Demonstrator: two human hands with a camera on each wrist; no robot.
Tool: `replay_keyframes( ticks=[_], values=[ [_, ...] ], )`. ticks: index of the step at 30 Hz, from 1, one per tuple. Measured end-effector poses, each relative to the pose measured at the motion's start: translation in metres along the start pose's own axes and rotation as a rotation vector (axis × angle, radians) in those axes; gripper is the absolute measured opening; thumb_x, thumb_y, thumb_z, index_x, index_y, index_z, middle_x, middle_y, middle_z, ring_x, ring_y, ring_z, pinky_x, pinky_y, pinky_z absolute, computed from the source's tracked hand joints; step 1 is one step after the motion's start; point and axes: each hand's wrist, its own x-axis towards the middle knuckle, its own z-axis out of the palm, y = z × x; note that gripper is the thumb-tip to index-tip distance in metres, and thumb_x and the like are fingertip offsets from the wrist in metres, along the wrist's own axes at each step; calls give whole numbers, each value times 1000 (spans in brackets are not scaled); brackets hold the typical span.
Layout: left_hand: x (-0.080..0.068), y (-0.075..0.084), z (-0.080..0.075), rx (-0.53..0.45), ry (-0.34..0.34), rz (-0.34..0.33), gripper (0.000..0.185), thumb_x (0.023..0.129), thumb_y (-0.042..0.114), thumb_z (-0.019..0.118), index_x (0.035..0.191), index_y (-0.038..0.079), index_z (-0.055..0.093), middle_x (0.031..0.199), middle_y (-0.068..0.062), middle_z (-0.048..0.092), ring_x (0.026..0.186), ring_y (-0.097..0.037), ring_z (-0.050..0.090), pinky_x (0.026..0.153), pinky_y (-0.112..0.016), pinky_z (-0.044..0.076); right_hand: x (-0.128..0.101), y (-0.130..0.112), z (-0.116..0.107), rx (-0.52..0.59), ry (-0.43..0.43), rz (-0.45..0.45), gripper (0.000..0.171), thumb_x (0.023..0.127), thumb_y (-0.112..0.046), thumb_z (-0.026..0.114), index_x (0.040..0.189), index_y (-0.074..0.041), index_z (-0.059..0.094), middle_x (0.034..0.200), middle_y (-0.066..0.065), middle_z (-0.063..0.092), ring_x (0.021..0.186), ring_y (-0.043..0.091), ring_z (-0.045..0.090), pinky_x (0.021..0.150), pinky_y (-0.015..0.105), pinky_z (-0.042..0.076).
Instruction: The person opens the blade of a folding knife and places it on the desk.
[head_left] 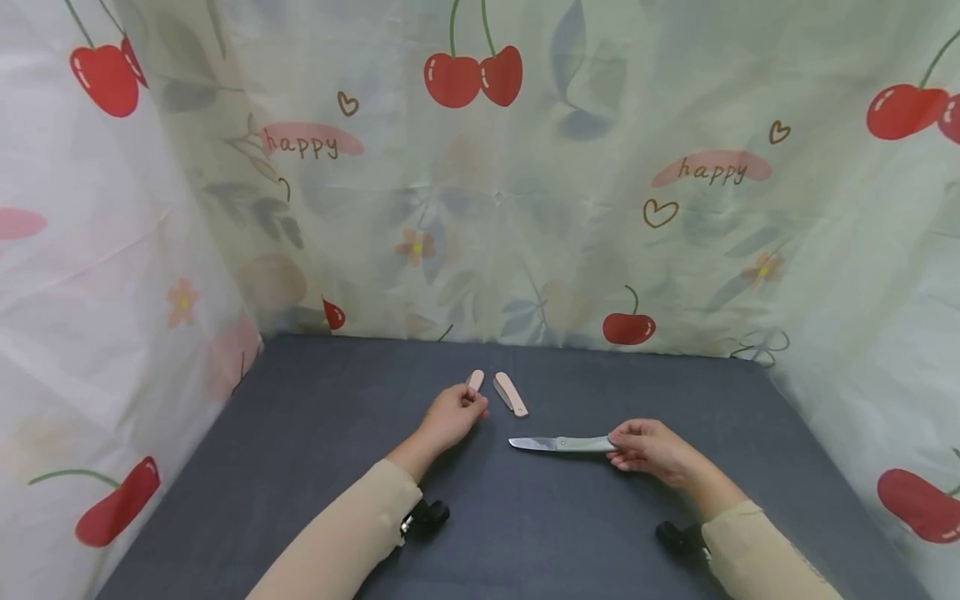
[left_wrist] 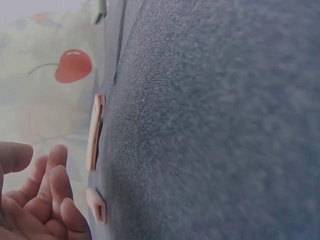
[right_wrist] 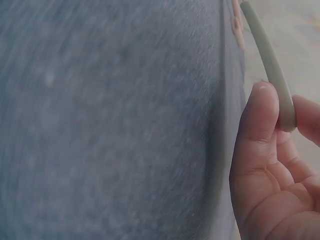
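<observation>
My right hand [head_left: 652, 450] pinches the pale green handle of a folding knife [head_left: 585, 444] between thumb and fingers. Its blade is out and points left, just above the dark table. In the right wrist view the green handle [right_wrist: 270, 60] sits between thumb and forefinger. My left hand [head_left: 453, 412] is at a folded pink pocketknife [head_left: 476, 379], partly covering it. The left wrist view shows that hand [left_wrist: 45, 210] with thumb apart from loosely bent fingers, nothing between them. A second folded pink pocketknife [head_left: 512, 394] lies just to the right, its blade edge showing along the handle.
A dark grey cloth [head_left: 300, 467] covers the table. Behind and at both sides hangs a pale curtain [head_left: 495, 200] printed with cherries, leaves and hearts. Black wrist-camera mounts [head_left: 427, 518] stick out below both forearms.
</observation>
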Motion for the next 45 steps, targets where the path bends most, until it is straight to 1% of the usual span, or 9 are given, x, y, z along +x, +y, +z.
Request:
replay_keyframes(
  ticks=[7, 16, 21, 25, 28, 31, 36, 40, 45],
  values=[
    [10, 8, 7, 102, 22, -23, 12, 98, 20, 63, 95, 9, 67, 81, 2, 70, 73, -12, 60, 71, -32, 47, 0, 3, -6, -13, 24, 42, 15, 101, -10, 58, 105, 4, 62, 87, 9, 70, 76, 13, 68, 72, 28, 56],
    [25, 19, 22, 325, 99, -51, 14, 96, 25, 64, 97, 12, 67, 88, -1, 68, 78, -19, 62, 74, -37, 49, 1, 2, -7, -122, 105, 98, 16, 101, -13, 60, 104, 3, 62, 78, 6, 67, 65, 10, 64, 62, 27, 55],
    [32, 25, 32, 403, 118, -114, 18, 97, 28, 63, 96, 11, 67, 91, -3, 68, 81, -24, 63, 76, -40, 50, 0, 1, -7, -202, 154, 124, 17, 99, -13, 63, 101, 4, 62, 73, 5, 65, 60, 9, 61, 57, 26, 53],
    [38, 27, 40, 479, 122, -187, 23, 98, 33, 61, 98, 11, 69, 96, -5, 69, 84, -26, 64, 76, -43, 51, 1, 1, -8, -250, 201, 142, 16, 97, -14, 67, 97, 2, 62, 72, 6, 65, 59, 10, 60, 55, 26, 52],
    [43, 27, 46, 516, 128, -223, 32, 97, 36, 61, 108, 7, 70, 105, -10, 70, 91, -31, 66, 80, -46, 52, 1, 2, -9, -274, 232, 157, 16, 95, -14, 69, 96, 0, 62, 72, 7, 65, 58, 11, 60, 55, 27, 52],
    [46, 29, 52, 543, 141, -232, 44, 95, 41, 64, 117, 3, 68, 113, -14, 68, 98, -34, 66, 82, -48, 53, 1, 2, -10, -287, 244, 163, 16, 94, -13, 71, 95, 0, 61, 72, 7, 65, 58, 11, 60, 54, 27, 53],
    [47, 33, 61, 595, 156, -214, 56, 92, 47, 69, 121, -1, 65, 116, -17, 65, 104, -34, 63, 86, -47, 52, 2, 2, -12, -287, 248, 160, 15, 94, -12, 71, 95, 0, 61, 72, 7, 65, 58, 12, 60, 54, 27, 52],
    [51, 33, 69, 638, 155, -215, 61, 90, 45, 73, 123, -4, 62, 115, -19, 64, 106, -34, 61, 91, -43, 50, -1, 0, -11, -300, 241, 150, 17, 95, -14, 70, 97, 0, 61, 74, 8, 65, 59, 12, 60, 55, 28, 52],
    [52, 34, 70, 595, 149, -215, 58, 87, 36, 78, 122, -7, 60, 114, -19, 64, 108, -35, 60, 94, -42, 49, -7, -6, -9, -348, 250, 152, 19, 94, -16, 71, 97, 0, 61, 75, 10, 65, 58, 14, 60, 55, 30, 52]
  ],
)
